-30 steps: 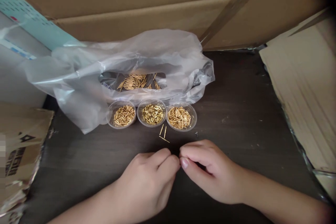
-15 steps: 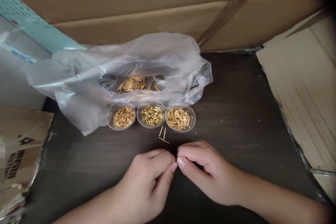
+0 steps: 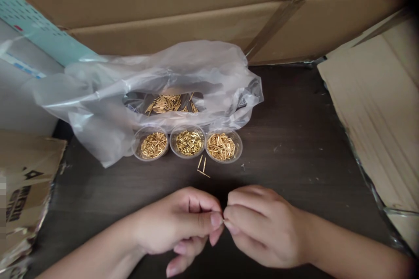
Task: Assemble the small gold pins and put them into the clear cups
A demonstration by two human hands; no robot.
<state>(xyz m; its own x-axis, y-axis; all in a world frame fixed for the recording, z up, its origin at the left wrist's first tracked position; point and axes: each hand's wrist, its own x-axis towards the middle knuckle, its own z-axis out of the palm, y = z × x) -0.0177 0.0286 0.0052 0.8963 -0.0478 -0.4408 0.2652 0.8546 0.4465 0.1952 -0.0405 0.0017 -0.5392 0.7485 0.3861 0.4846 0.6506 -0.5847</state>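
My left hand [image 3: 188,224] pinches with thumb and forefinger, its other fingers curled loosely below. Its fingertips meet those of my right hand [image 3: 268,224], which is closed in a pinch. A tiny glint shows between the fingertips, but the piece is too hidden to name. Beyond my hands stand a left clear cup [image 3: 153,145], a middle clear cup [image 3: 189,143] and a right clear cup [image 3: 222,147], each holding small gold metal pieces. A few thin gold pins [image 3: 204,165] lie on the dark table in front of them.
Behind the cups lies a crumpled clear plastic bag [image 3: 209,65] with many gold pins [image 3: 166,103] in its opening. A large cardboard box [image 3: 163,0] forms the back. More cardboard stands at the right [image 3: 376,113] and left [image 3: 32,192].
My left hand has turned, so its thumb lies on top and its lower fingers show. My right hand has rolled over, with its knuckles up. The joined fingertips are slightly lower.
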